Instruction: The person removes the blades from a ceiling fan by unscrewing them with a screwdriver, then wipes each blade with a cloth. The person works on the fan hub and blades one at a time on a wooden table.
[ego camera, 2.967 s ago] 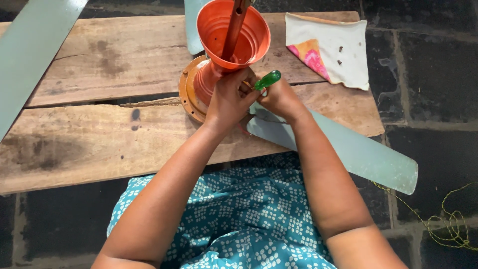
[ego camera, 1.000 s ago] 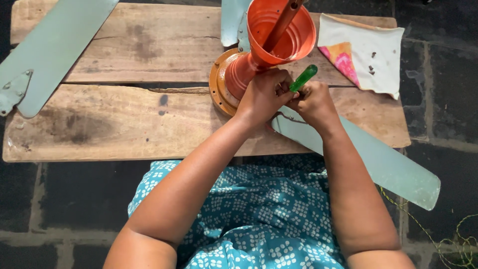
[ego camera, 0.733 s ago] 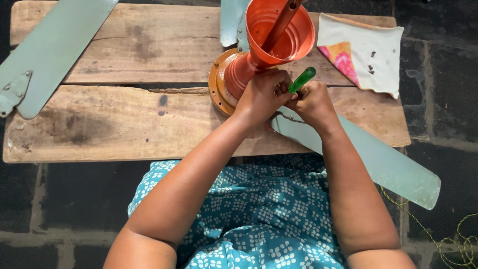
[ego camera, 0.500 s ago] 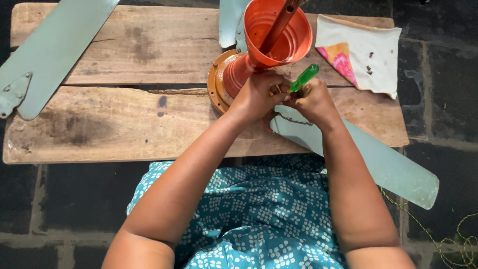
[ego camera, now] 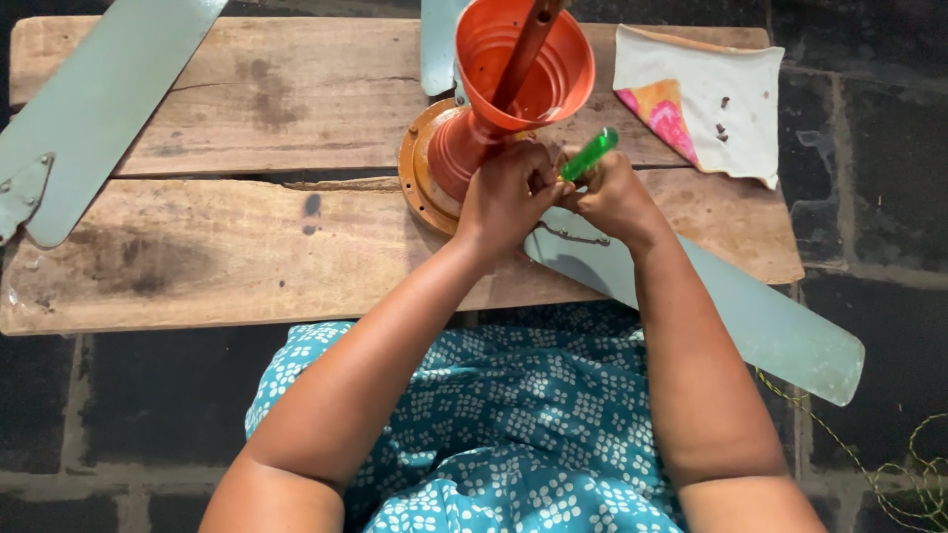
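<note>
Screwdriver with a green see-through handle sits in the right hand, fingers closed around it, its shaft hidden behind the knuckles and angled down toward the near edge of the fan motor. That is where the pale green fan blade meets the hub; the blade's metal bracket shows just below the hands. The left hand is curled shut at the same spot, touching the right hand and seemingly pinching something small against the bracket, though what it holds cannot be made out. The motor is a round orange-brown disc lying flat on the tabletop, with an orange cone-shaped cover rising from it and a brown rod standing up through the cone's middle.

To do this well, I would judge that the tip should stay square in the screw head with steady downward pressure, while the left hand keeps blade and bracket from shifting so the holes stay lined up. The handle leans noticeably; a more upright shaft would lower the risk of slipping.

Further out, a second blade lies across the far left corner of the wooden planks, and a third pokes out behind the cone. A white cloth with a pink and yellow patch rests at the far right, carrying a few small dark screws. The person's blue patterned dress fills the foreground, above a dark tiled floor.
</note>
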